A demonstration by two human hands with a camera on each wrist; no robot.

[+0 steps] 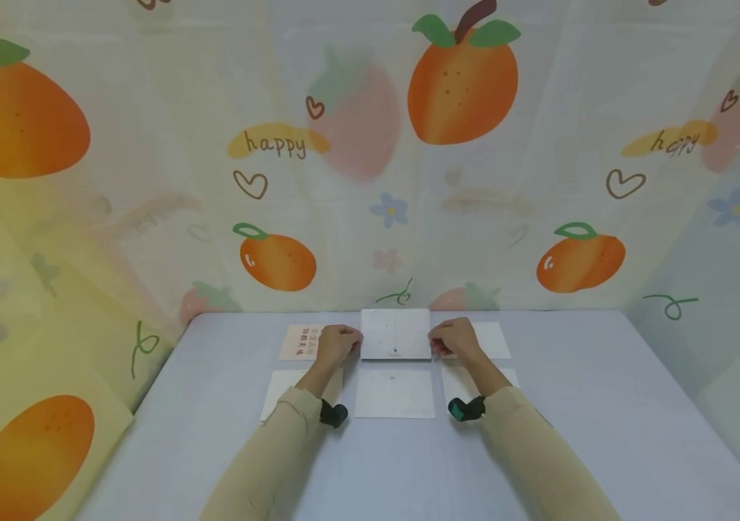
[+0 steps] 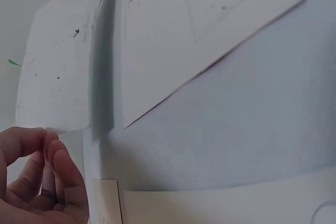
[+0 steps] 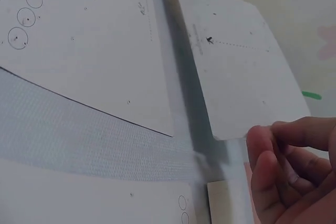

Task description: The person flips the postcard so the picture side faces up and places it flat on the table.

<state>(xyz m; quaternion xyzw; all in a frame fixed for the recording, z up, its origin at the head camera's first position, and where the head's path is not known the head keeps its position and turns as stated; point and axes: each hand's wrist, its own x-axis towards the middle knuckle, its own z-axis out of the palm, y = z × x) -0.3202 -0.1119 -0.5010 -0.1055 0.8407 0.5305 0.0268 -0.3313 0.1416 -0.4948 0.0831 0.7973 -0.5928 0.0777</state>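
Note:
Both hands hold one white postcard (image 1: 396,334) by its opposite short edges, tilted up off the table at the middle of the back row. My left hand (image 1: 338,344) pinches its left edge between thumb and fingers, and my right hand (image 1: 457,339) pinches the right edge. In the left wrist view the postcard (image 2: 58,77) shows a dotted line and a small dark mark; the right wrist view shows the same face of the postcard (image 3: 236,61). Flat in front of it lies another white postcard (image 1: 394,394).
Left of the held one lies a cream card with reddish-brown characters (image 1: 298,342), partly behind the left hand. White cards lie at back right (image 1: 492,340), front left (image 1: 278,391) and front right (image 1: 454,380), the front ones partly under the forearms. A fruit-print cloth (image 1: 356,239) hangs behind the table (image 1: 383,470).

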